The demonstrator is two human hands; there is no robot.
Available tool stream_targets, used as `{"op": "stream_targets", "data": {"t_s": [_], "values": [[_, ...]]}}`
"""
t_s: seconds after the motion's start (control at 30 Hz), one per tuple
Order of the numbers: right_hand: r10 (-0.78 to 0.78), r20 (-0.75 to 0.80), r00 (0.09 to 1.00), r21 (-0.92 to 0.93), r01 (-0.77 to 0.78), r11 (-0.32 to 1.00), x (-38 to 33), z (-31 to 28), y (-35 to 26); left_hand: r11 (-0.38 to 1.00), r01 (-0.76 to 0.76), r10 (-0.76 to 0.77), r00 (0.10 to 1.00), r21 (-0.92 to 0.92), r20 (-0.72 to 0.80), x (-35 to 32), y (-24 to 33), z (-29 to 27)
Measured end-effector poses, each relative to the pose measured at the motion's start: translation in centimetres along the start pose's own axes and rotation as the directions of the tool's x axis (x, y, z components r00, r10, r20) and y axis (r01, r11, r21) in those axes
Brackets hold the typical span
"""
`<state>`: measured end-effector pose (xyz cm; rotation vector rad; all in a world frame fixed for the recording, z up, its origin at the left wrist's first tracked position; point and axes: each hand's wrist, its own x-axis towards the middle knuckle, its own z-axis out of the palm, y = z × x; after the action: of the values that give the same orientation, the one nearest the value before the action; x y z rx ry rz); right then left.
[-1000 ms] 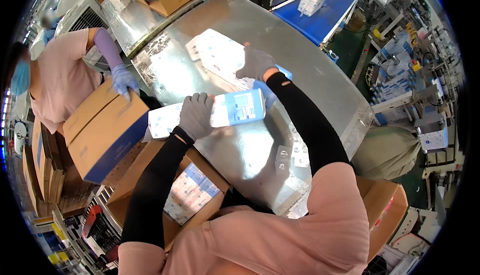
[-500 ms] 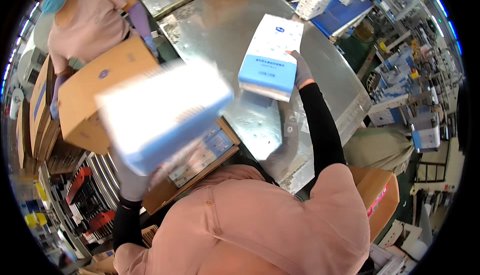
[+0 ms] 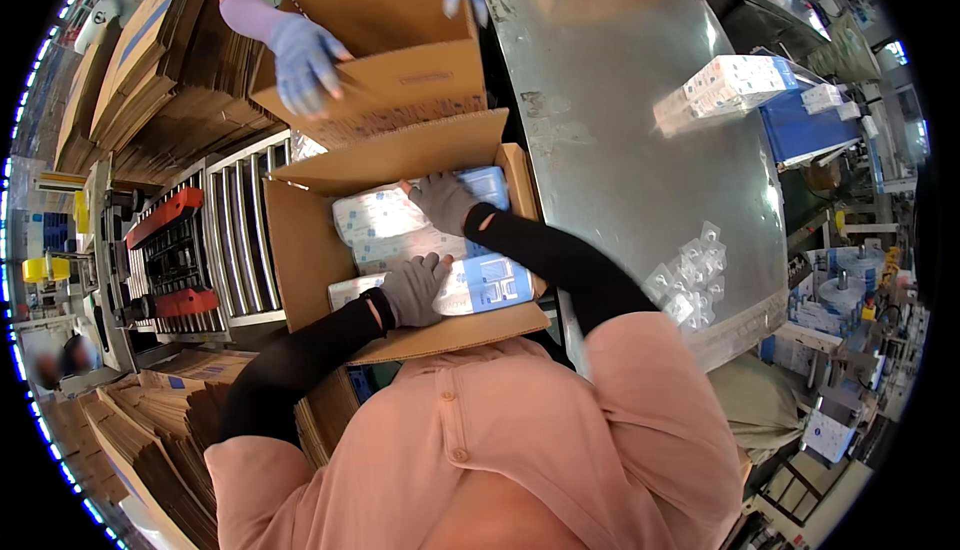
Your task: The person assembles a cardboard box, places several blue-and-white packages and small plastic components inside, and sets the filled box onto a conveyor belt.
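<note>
An opened cardboard carton (image 3: 300, 240) stands in front of me, left of the metal table. Inside it lie white and blue printed packs, a nearer pack (image 3: 500, 285) and a farther pack (image 3: 375, 212). My left hand (image 3: 412, 292), in a grey glove, rests on the nearer pack with its fingers stretched out. My right hand (image 3: 440, 202), gloved the same way, lies over the farther pack, fingers spread against its top. Neither hand is wrapped round a pack. Lower layers in the carton are hidden.
A co-worker's gloved hands (image 3: 305, 62) are at another open carton (image 3: 420, 80) beyond mine. The metal table (image 3: 600, 80) bears small clear plastic pieces (image 3: 690, 280). A white pack (image 3: 735, 82) sits by a blue belt (image 3: 800, 128). A roller conveyor (image 3: 235, 240) and flattened cartons (image 3: 150, 60) are left.
Both hands have come down into the carton from above, where each held a pack. They now lie on packs inside. My view has swung, and the co-worker's carton now shows its open top.
</note>
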<state>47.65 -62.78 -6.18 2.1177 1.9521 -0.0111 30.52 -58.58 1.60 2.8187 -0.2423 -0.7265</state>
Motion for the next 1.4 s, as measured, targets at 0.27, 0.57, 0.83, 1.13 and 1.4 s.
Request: {"op": "stream_targets", "data": {"t_s": [0.27, 0.57, 0.83, 1.13, 1.4], "values": [[-0.295, 0.072, 0.953, 0.723, 0.154, 0.674, -3.5, -0.1, 3.4, 0.997, -0.075, 0.075, 0.997, -0.037, -0.003, 0.9, -1.3, 1.2], [0.738, -0.153, 0.657, -0.334, -0.737, 0.587, -32.5, -1.8, 39.4, 0.984, -0.180, 0.179, 0.982, -0.008, -0.067, 1.2, -0.8, -0.3], [0.781, 0.012, 0.624, 0.036, -0.781, 0.623, -20.8, -3.3, 42.3, 0.984, -0.173, 0.174, 0.984, 0.048, -0.038, 0.7, -1.6, 0.3], [0.911, 0.246, 0.332, 0.585, -0.800, 0.134, -28.2, -1.9, 30.0, 0.967, -0.105, 0.080, 0.990, 0.231, 0.114, 1.8, 0.3, -1.2], [0.773, -0.238, 0.587, 0.971, 0.142, 0.191, -26.5, -16.8, 14.8, 0.992, 0.014, -0.022, 0.998, 0.127, 0.063, 1.2, 1.3, -0.7]]}}
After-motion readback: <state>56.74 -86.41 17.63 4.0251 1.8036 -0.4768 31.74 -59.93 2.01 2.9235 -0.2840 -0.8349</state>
